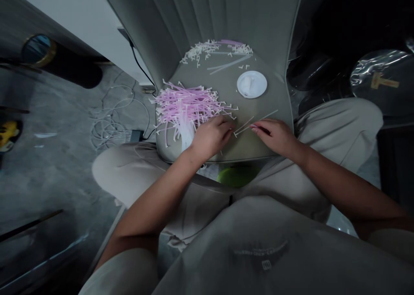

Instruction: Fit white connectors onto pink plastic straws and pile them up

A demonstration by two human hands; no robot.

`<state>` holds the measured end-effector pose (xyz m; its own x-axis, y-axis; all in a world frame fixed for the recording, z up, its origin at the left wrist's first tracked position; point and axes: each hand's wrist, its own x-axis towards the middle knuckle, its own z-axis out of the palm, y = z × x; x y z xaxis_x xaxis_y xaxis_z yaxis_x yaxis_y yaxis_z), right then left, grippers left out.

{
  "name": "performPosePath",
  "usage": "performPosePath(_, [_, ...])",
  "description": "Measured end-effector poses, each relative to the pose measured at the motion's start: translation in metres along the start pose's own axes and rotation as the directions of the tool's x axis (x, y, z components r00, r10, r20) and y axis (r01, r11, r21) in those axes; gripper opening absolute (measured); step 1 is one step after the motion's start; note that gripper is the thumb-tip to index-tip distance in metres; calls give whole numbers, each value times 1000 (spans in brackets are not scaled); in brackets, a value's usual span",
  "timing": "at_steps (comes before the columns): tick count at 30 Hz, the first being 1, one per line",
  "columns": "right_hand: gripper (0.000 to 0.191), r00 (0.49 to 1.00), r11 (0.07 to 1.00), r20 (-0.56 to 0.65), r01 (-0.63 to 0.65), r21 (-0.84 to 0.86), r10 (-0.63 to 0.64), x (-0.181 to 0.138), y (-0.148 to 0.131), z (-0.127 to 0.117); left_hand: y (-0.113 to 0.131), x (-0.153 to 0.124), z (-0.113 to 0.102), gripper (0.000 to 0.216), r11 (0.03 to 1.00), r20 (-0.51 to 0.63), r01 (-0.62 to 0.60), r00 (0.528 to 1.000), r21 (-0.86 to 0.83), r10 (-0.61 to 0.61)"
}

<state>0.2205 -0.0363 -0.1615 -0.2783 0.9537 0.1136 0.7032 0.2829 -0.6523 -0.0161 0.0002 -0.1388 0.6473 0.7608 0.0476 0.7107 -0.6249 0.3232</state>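
My left hand (215, 133) is closed in a pinch over the front of the chair seat; what its fingertips hold, if anything, is hidden. To its right, my right hand (274, 134) is closed too, its thumb and fingers pinching a thin pale tube (243, 130) with a small white end piece pointing towards the left hand. A second thin tube (245, 123) lies between the hands. Just beyond my left hand is a heap of pink tubes (187, 101) with white angled ends. A bundle of whitish strands (186, 129) hangs over the heap's near side.
A grey padded chair (223, 77) serves as the work surface. Small white angled pieces (202, 51) lie by its backrest, near loose pale tubes (229, 64). A white round lid (258, 86) holds a small white object. Tangled cables (111, 118) lie on the floor at left.
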Motion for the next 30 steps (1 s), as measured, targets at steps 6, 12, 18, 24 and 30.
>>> performPosePath(6, [25, 1000, 1000, 4, 5, 2, -5, -2, -2, 2, 20, 2, 6, 29, 984, 45, 155, 986, 87, -160])
performPosePath(12, [26, 1000, 1000, -8, 5, -14, -5, 1, -6, 1, 34, 11, 7, 31, 979, 83, 175, 979, 109, -184])
performPosePath(18, [24, 999, 998, 3, 49, -42, -49, 5, -10, 0, 34, 23, 7, 31, 974, 98, 170, 978, 152, -186])
performPosePath(24, [23, 999, 999, -16, 49, -16, -49, 4, -9, -1, 37, 33, 6, 33, 964, 161, 165, 966, 209, -201])
performPosePath(30, [24, 997, 999, -58, 44, -19, -45, 1, -7, -4, 45, 42, 5, 33, 941, 216, 232, 933, 246, -287])
